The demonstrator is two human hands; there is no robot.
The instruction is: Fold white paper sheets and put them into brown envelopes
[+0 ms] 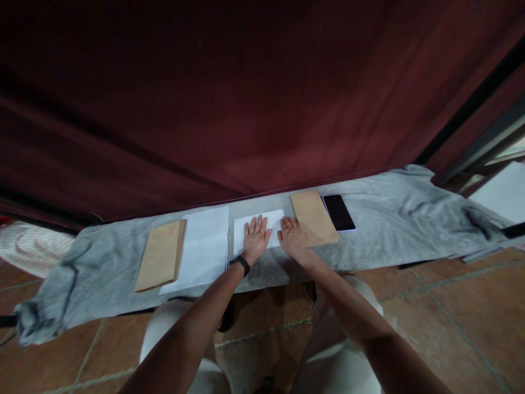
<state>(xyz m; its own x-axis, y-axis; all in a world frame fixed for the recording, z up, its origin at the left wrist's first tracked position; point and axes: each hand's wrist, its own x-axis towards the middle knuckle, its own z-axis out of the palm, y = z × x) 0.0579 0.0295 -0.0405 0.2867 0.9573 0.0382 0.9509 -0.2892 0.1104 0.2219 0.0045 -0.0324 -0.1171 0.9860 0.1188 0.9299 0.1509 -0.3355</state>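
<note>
A folded white sheet of paper lies on the grey cloth in front of me. My left hand rests flat on it with fingers spread, a dark band round the wrist. At the sheet's right end my right hand lies with its fingers stretched out, next to a brown envelope. To the left are a stack of larger white paper sheets and, partly over them, a pile of brown envelopes.
A phone with a dark screen lies right of the single brown envelope. The grey cloth covers a long narrow surface. Behind it hangs a dark red curtain; tiled floor shows below.
</note>
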